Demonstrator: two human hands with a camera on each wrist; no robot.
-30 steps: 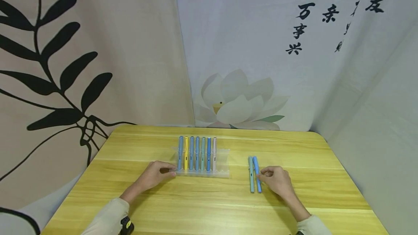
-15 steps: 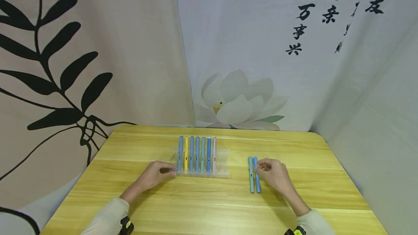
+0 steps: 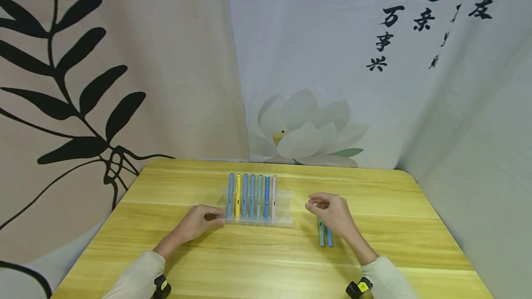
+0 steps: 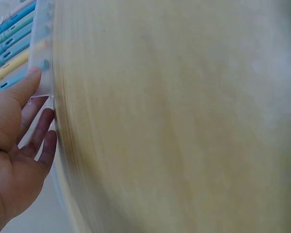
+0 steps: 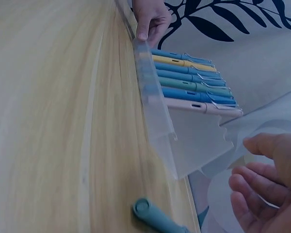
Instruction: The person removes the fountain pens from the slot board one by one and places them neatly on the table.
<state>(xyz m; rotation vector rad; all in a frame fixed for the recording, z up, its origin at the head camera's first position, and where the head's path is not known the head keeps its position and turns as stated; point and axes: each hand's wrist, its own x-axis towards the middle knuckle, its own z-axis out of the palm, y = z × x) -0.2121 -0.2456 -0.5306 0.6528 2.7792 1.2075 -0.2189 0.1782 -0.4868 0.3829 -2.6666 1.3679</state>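
A clear rack [image 3: 285, 207] stands on the table with several pens upright in a row, among them a yellow pen [image 3: 238, 195] and a pale pink pen [image 3: 274, 196] at the right end. My left hand [image 3: 195, 223] pinches the rack's near left corner; the left wrist view shows the thumb on the clear plastic [image 4: 42, 48]. My right hand [image 3: 332, 212] hovers right of the rack, fingers loosely bent, holding nothing. Below it lie a green pen [image 3: 322, 235] and a blue pen [image 3: 329, 237], their upper parts hidden by the hand.
The wooden table [image 3: 249, 262] reaches back to a curtain [image 3: 174, 68] printed with dark leaves, a pale flower and writing. In the right wrist view, the rack's unfilled end [image 5: 199, 141] faces my right hand.
My right hand has left the blue pen and moved up and to the left over the two lying pens. The left hand stays on the rack. The head view has shifted slightly.
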